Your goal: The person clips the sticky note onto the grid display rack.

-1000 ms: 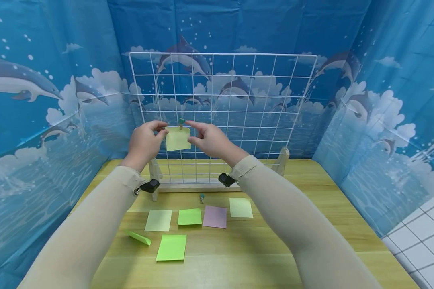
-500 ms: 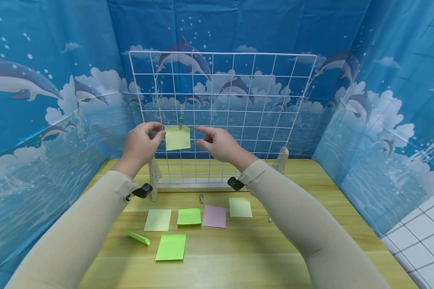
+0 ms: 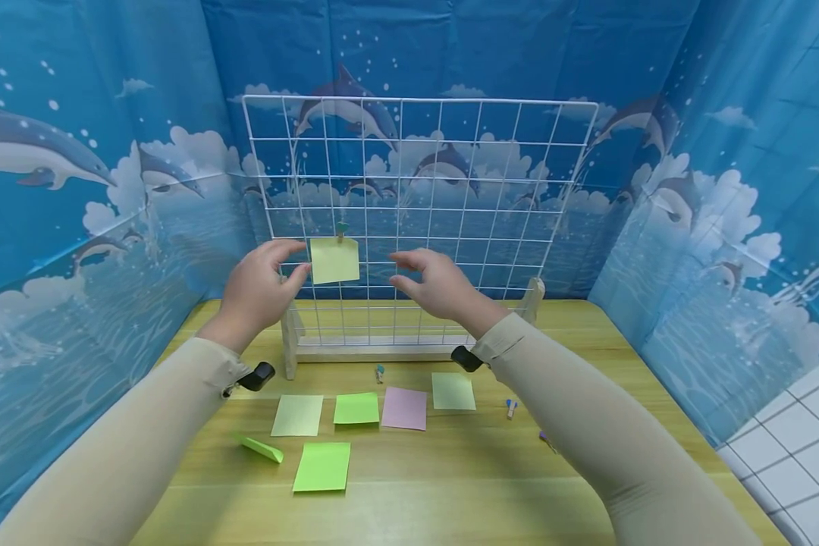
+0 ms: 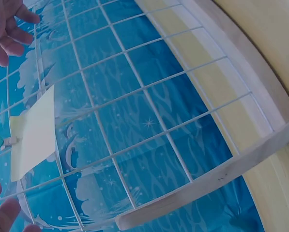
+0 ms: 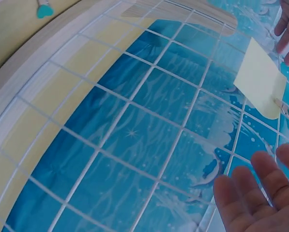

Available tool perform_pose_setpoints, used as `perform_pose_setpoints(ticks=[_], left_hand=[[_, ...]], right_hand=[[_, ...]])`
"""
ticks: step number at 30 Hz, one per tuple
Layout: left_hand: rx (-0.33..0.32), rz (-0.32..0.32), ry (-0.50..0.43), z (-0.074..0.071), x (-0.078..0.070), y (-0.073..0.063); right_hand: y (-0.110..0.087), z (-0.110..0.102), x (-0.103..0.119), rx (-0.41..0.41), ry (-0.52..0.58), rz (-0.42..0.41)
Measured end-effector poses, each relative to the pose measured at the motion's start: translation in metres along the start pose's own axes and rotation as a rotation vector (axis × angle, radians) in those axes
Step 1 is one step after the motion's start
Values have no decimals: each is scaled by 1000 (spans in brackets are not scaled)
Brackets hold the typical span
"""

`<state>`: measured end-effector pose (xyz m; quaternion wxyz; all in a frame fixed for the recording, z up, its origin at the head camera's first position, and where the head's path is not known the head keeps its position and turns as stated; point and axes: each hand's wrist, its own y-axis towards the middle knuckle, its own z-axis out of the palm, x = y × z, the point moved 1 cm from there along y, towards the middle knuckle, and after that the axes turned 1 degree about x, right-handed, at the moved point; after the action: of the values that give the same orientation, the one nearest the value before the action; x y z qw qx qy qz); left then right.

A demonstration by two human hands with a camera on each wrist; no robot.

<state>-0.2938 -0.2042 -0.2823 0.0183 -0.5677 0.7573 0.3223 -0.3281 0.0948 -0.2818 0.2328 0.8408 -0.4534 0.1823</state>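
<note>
On the left side of the scene, below mid-height, a pale yellow square paper note [image 3: 335,260] hung on a white wire grid panel [image 3: 421,99], held at its top edge by a small wooden clip with a green top [image 3: 342,230]. Panel stood upright in a pale wooden base [image 3: 382,353]. Left hand [image 3: 255,282] was just left of the note, thumb and fingers parted, pinching nothing. Right hand [image 3: 437,284] was right of the note, with a gap, fingers loosely bent, thumb apart, nothing held.

On the light wooden table [image 3: 464,493], in front of the base: row of four square notes, left to right a pale yellow-green note [image 3: 296,415], a bright green note [image 3: 356,409], a lilac note [image 3: 405,409], a pale green note [image 3: 453,391]. Nearer: a bright lime square note [image 3: 321,467], with a folded lime slip [image 3: 260,449] to its left. A small blue-topped clip [image 3: 379,373] lay between base and row; a second blue-topped clip [image 3: 511,409] lay right of the row. A purple-tipped item [image 3: 544,437] beside the right beige sleeve [image 3: 607,425] was partly hidden, too small to tell. Blue dolphin-print curtain [image 3: 491,45] stood behind.
</note>
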Motion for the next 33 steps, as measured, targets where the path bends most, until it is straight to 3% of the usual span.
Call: perform_pose_setpoints(ticks=[8, 20, 33], left_hand=[[79, 35, 78, 0, -1, -11], [147, 120, 180, 4, 11, -30], [244, 117, 228, 9, 23, -51]], right_hand=[[-19, -2, -9, 8, -127, -16], [-49, -5, -31, 37, -212, -14], [-82, -3, -55, 64, -262, 16]])
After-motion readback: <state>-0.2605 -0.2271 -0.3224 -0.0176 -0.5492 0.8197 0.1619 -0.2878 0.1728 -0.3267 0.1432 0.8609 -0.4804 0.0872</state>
